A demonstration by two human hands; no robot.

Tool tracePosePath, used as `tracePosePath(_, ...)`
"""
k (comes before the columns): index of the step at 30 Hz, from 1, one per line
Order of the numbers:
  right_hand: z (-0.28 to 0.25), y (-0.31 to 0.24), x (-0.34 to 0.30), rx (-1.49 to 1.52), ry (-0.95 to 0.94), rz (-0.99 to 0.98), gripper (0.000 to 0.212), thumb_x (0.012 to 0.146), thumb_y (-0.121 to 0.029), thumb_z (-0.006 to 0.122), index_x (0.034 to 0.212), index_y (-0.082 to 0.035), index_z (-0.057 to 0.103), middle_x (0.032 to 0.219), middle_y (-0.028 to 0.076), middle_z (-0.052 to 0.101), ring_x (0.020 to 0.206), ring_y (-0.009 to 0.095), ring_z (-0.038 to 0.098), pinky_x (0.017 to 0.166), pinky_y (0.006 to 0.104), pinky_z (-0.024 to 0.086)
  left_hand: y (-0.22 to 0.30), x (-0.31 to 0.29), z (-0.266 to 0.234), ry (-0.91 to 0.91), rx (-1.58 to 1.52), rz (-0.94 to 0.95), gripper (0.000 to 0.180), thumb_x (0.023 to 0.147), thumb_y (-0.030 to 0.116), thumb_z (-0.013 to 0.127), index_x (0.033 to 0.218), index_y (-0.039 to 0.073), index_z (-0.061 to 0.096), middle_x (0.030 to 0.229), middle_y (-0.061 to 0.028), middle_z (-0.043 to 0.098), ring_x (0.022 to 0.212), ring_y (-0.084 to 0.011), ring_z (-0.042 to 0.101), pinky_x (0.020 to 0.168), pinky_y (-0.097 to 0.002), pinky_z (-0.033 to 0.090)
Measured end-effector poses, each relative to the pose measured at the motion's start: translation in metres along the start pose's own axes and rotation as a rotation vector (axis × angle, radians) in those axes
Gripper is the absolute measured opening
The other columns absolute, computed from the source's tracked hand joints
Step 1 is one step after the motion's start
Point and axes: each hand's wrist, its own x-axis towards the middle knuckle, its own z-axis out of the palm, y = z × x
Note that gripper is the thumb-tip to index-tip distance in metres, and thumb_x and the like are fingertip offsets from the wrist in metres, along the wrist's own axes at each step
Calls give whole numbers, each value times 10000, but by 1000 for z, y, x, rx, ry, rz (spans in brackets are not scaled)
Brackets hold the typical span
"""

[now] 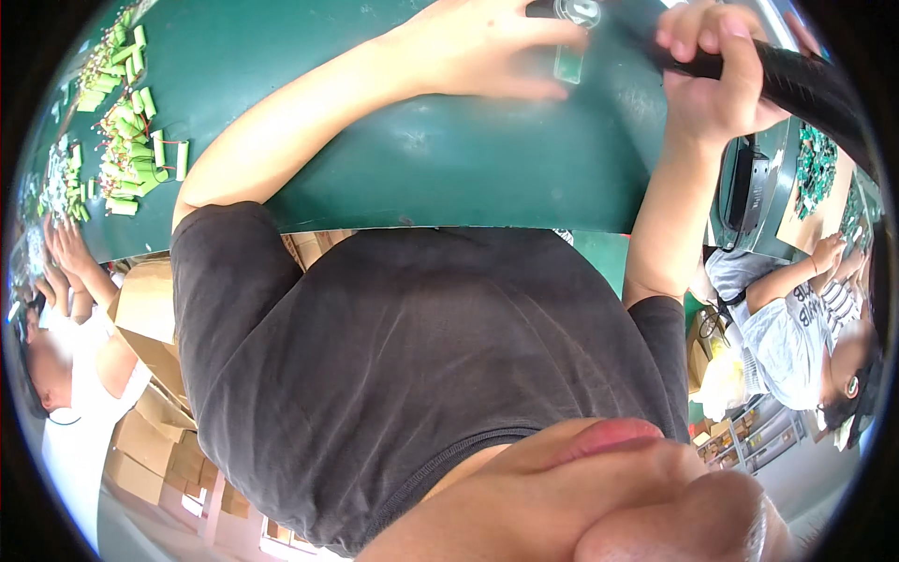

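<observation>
My left hand [501, 45] reaches over the green tabletop [403, 159] with its fingers stretched out and apart, smeared by motion. A small clear and green piece [568, 66] shows beside its fingertips; I cannot tell whether they touch it. To the right, my right hand [716, 70] is closed around a thick black tube-like thing [810, 84]. That tube runs off toward the right rim, and its other end is blurred near the top.
Green cylindrical cells with wires [131, 150] lie heaped at the table's left. A black power strip [746, 187] and a pile of small green circuit boards [815, 173] are at right. Co-workers sit on both sides, one with hands [70, 248] at the table's left edge. Cardboard boxes [150, 431] stand behind.
</observation>
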Motion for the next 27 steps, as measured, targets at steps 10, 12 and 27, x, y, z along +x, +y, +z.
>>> tracePosePath(10,9,26,-12,-12,-6,-21,553,953,39,583,1431,-47,318,689,46,508,487,147,489,495,299,464,0,-3,8,-64,54,-40,280,776,199,824,979,26,742,1477,-320,458,1327,-448,526,1103,-446,470)
tracePosePath(12,12,28,-13,-17,18,-14,550,955,45,585,1430,-46,322,690,47,513,492,149,496,502,299,468,1,-3,6,-67,51,-44,260,780,188,817,967,24,743,1467,-320,469,1308,-443,544,1085,-440,485)
tracePosePath(27,18,40,-27,-10,6,-119,597,957,22,601,1465,-99,313,687,40,491,508,143,483,517,297,452,0,-3,9,-50,13,-65,212,787,181,811,935,42,751,1436,-275,490,1222,-412,595,1022,-433,522)
